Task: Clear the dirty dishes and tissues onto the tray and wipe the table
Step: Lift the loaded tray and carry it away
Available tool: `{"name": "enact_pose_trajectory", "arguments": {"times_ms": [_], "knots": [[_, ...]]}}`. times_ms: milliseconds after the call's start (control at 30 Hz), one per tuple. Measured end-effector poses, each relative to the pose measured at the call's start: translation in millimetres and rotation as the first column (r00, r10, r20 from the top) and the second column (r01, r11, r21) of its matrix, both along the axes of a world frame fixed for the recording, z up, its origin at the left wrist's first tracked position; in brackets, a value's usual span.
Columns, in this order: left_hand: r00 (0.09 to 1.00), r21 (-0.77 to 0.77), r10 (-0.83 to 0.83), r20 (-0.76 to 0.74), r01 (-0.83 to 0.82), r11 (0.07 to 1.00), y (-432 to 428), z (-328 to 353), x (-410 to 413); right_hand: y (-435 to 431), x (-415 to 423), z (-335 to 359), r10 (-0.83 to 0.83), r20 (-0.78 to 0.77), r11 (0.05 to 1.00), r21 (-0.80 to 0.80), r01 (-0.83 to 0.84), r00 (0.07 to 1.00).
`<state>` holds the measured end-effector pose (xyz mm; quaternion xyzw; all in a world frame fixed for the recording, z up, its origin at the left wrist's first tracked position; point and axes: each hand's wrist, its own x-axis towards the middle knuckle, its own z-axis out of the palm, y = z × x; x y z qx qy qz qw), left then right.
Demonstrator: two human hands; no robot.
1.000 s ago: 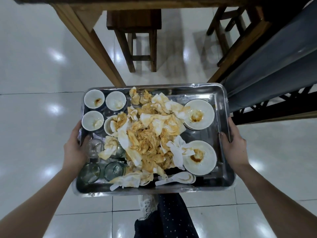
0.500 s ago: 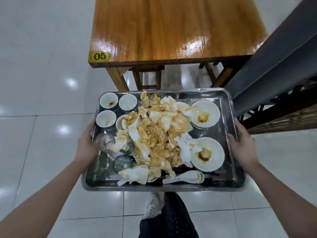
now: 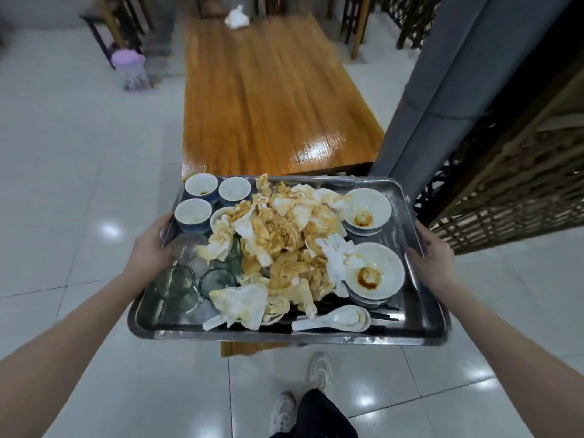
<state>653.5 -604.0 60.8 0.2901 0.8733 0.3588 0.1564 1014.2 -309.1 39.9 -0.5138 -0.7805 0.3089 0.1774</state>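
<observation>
I hold a steel tray (image 3: 420, 324) in the air over the tiled floor, just short of the near end of a glossy wooden table (image 3: 271, 99). My left hand (image 3: 151, 251) grips its left rim and my right hand (image 3: 433, 259) grips its right rim. A heap of stained tissues (image 3: 284, 248) fills the middle. Small white cups (image 3: 201, 184) stand at the back left, clear glasses (image 3: 173, 282) at the front left, stacked sauce-stained bowls (image 3: 374, 273) on the right and white spoons (image 3: 335, 319) at the front. A white cloth (image 3: 237, 17) lies at the table's far end.
A grey pillar (image 3: 442, 90) and a wooden lattice screen (image 3: 512, 172) stand close on the right. Stools and chairs sit beyond the table, with a purple-lidded bin (image 3: 132, 69) at the left. My shoes (image 3: 319, 371) are on the white tiles below.
The view has lifted from the table's underside and legs to its whole top. The tray stays in both hands, held the same way, now closer to the table's near end.
</observation>
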Motion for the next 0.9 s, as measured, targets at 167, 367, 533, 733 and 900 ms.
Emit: {"name": "enact_pose_trajectory", "arguments": {"times_ms": [167,367,533,733,900], "knots": [[0.995,0.000,-0.092,-0.044,0.092,0.996,18.4,36.6,1.1,-10.0,33.5,43.5,-0.059,-0.040,0.998,0.011,0.060,0.997],[0.972,0.021,-0.227,-0.052,0.229,0.973,62.0,69.8,35.4,-12.6,101.4,78.2,-0.200,-0.044,0.978,0.047,0.202,0.979],[0.915,-0.010,-0.392,-0.094,0.393,0.920,114.1,82.4,73.4,-20.8,175.5,101.2,-0.348,-0.083,0.935,0.044,0.352,0.934],[0.787,-0.022,-0.598,-0.150,0.602,0.798,189.1,93.6,170.7,-51.6,281.7,129.3,-0.516,-0.063,0.853,0.052,0.519,0.854],[0.680,0.029,-0.719,-0.139,0.729,0.684,260.4,102.6,264.3,-56.1,381.4,126.7,-0.638,-0.007,0.766,0.099,0.636,0.770]]}}
